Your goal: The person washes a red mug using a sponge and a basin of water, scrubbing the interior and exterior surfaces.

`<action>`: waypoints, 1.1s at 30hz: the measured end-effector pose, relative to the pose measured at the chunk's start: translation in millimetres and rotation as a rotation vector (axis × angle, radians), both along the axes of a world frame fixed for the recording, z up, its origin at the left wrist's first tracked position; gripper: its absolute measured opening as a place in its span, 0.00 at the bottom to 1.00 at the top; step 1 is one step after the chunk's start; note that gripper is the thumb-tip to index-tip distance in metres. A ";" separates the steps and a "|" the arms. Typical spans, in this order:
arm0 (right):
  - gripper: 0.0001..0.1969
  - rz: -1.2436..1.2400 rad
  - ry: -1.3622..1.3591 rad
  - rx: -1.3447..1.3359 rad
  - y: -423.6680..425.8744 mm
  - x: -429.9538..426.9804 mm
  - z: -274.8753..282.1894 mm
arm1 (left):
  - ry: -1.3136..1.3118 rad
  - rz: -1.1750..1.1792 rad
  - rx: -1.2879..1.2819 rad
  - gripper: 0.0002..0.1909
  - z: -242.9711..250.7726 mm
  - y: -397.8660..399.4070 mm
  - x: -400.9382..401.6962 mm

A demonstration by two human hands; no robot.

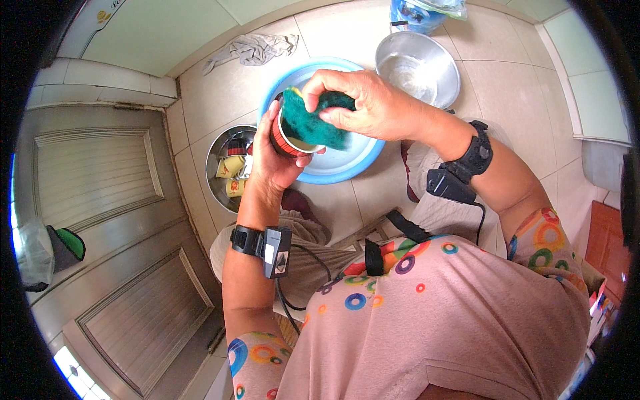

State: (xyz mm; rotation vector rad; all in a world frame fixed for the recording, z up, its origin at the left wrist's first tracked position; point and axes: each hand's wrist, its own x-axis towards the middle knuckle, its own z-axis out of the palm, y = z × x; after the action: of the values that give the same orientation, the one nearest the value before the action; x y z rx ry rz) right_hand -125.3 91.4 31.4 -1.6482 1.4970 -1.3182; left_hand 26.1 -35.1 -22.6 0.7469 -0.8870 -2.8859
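Observation:
My left hand (272, 150) holds a red cup with a pale rim (286, 144), its mouth tilted toward my right hand. Between the thumb and fingers of my right hand (357, 102) is a green scouring pad (312, 122) with a bit of yellow at its edge, lying over the cup's mouth. Whether the pad reaches inside the cup I cannot tell. Both hands are above a light blue plastic basin (357, 167) on the tiled floor. Left of it, partly behind my left hand, a round metal bowl (212, 172) holds several yellow and red cups (231, 166).
A large aluminium pan (417, 67) stands right of the basin, with a blue plastic container (420, 17) behind it. A grey cloth (257, 49) lies on the floor near the cabinets. My feet flank the basin's near side, and a panelled door (100, 175) is at the left.

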 end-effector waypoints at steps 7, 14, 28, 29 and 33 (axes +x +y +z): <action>0.12 0.156 0.004 -0.013 1.1 -1.6 -1.8 | -0.041 -0.022 0.005 0.27 1.8 1.9 0.6; 0.07 -0.075 0.675 -0.333 -1.4 13.4 -13.2 | -0.068 -0.032 0.038 0.23 2.9 10.1 1.0; 0.15 0.266 0.872 -0.282 16.3 6.3 -22.7 | -0.100 0.018 0.114 0.22 -2.4 4.8 11.7; 0.15 0.267 0.872 -0.284 15.3 9.2 -21.8 | -0.030 -0.140 0.139 0.22 -10.3 -1.1 16.3; 0.15 0.290 0.931 -0.198 13.8 19.4 -23.2 | -0.257 -0.018 0.036 0.21 9.2 18.9 3.2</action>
State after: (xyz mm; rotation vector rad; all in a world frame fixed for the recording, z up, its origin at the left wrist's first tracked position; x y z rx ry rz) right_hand -105.9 105.2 8.2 -2.7013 1.5039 -0.5389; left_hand 29.3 -16.2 -13.5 1.1387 -0.8676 -2.8721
